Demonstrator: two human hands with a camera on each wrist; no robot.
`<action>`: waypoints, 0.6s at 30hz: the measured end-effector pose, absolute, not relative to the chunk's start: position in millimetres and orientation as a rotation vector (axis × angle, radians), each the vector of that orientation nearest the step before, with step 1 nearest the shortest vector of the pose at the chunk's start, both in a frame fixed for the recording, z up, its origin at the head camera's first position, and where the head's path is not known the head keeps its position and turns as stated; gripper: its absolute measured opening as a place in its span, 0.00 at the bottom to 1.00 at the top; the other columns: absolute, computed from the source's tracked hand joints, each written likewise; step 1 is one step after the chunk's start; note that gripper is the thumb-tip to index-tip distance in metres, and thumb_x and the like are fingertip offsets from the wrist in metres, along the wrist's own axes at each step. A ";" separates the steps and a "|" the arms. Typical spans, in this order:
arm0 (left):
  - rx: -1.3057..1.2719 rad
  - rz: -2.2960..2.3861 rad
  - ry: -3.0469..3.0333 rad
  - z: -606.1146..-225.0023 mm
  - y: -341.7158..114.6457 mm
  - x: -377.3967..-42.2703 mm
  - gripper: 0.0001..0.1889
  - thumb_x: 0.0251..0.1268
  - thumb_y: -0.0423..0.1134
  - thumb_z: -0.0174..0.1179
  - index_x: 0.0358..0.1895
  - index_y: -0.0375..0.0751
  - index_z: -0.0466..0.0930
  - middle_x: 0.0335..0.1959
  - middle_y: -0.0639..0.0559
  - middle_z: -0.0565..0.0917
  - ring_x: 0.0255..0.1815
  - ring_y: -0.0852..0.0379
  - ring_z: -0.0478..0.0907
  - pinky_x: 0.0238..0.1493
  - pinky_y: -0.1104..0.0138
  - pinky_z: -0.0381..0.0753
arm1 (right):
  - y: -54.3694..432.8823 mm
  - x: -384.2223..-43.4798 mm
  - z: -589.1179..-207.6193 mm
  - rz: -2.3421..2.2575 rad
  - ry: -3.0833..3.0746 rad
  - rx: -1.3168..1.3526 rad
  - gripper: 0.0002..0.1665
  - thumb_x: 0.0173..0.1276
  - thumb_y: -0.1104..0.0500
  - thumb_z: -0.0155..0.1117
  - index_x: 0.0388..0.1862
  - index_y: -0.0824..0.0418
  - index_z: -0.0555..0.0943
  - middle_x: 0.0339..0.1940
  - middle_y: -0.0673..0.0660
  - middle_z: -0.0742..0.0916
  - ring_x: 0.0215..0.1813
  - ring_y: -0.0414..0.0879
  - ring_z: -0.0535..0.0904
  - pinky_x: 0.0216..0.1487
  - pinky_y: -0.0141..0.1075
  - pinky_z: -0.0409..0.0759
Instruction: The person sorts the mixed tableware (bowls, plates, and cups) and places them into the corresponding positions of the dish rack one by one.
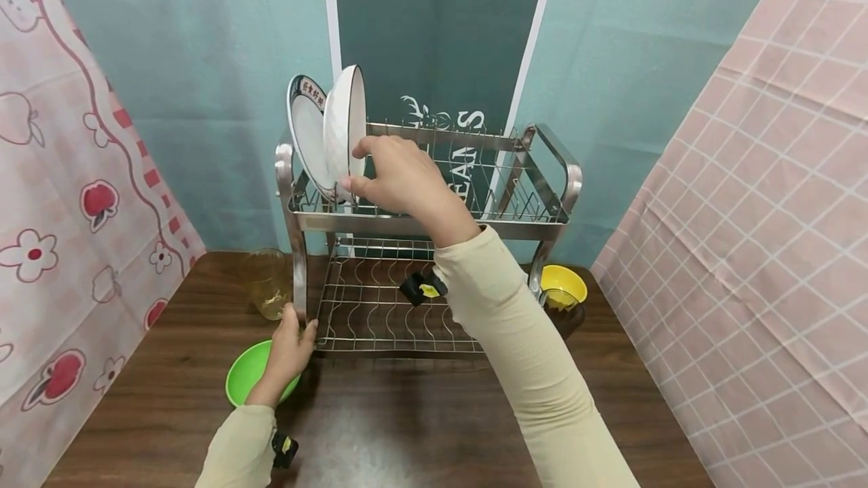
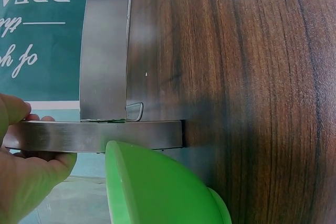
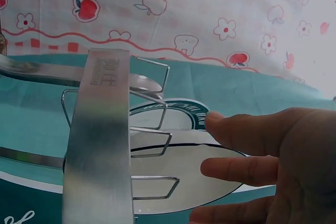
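A two-tier metal dish rack (image 1: 380, 226) stands on the wooden table. On its upper tier, at the left end, a white plate with a dark patterned rim (image 1: 308, 123) leans upright beside a white bowl with a dark rim (image 1: 346, 108). My right hand (image 1: 407, 175) is at the bowl's open side; in the right wrist view its fingers (image 3: 241, 170) are spread and fairly straight, near or touching the bowl. Low down, my left hand (image 1: 291, 352) grips the rack's left front post (image 2: 94, 136), thumb and fingers on opposite sides.
A green bowl (image 1: 246, 373) sits by the left hand, partly behind it. Behind it is a clear glass (image 1: 267, 285). At the rack's right stand a yellow bowl (image 1: 568, 281) and a dark glass cup (image 1: 566, 316). Fabric curtains surround the table.
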State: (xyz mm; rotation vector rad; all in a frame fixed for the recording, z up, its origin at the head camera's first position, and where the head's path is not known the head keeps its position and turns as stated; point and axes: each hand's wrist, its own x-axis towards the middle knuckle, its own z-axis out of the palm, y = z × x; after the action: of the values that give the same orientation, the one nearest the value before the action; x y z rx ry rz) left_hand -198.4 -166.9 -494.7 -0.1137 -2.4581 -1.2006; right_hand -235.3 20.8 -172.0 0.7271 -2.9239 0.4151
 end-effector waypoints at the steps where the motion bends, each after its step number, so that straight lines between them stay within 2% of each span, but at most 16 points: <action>1: -0.113 -1.203 -2.454 -494.9 -166.4 -198.2 0.11 0.62 0.27 0.54 0.37 0.34 0.59 0.23 0.44 0.66 0.27 0.43 0.68 0.31 0.52 0.67 | 22.0 -235.6 -172.7 0.407 -2.928 0.737 0.28 0.64 0.46 0.61 0.61 0.55 0.73 0.57 0.52 0.78 0.55 0.45 0.72 0.52 0.39 0.69; 7: -0.120 -1.189 -2.427 -496.4 -166.4 -198.5 0.11 0.61 0.26 0.54 0.37 0.34 0.59 0.25 0.41 0.68 0.30 0.40 0.69 0.33 0.50 0.68 | 34.7 -232.4 -170.5 0.354 -2.970 0.812 0.27 0.63 0.51 0.62 0.61 0.55 0.73 0.58 0.51 0.77 0.54 0.46 0.71 0.52 0.40 0.69; 18: -0.106 -1.202 -2.437 -497.2 -166.9 -198.9 0.11 0.61 0.27 0.55 0.38 0.34 0.60 0.25 0.40 0.69 0.30 0.39 0.70 0.34 0.49 0.68 | 59.0 -222.3 -167.5 0.268 -3.073 0.798 0.33 0.60 0.47 0.65 0.64 0.52 0.70 0.60 0.53 0.74 0.59 0.48 0.68 0.56 0.42 0.67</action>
State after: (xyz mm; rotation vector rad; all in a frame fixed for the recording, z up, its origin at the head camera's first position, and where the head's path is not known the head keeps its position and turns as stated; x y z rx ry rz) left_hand -198.9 -166.9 -497.2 -0.1063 -2.4371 -1.2017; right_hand -222.3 59.0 -167.5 0.7982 -3.0732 0.2675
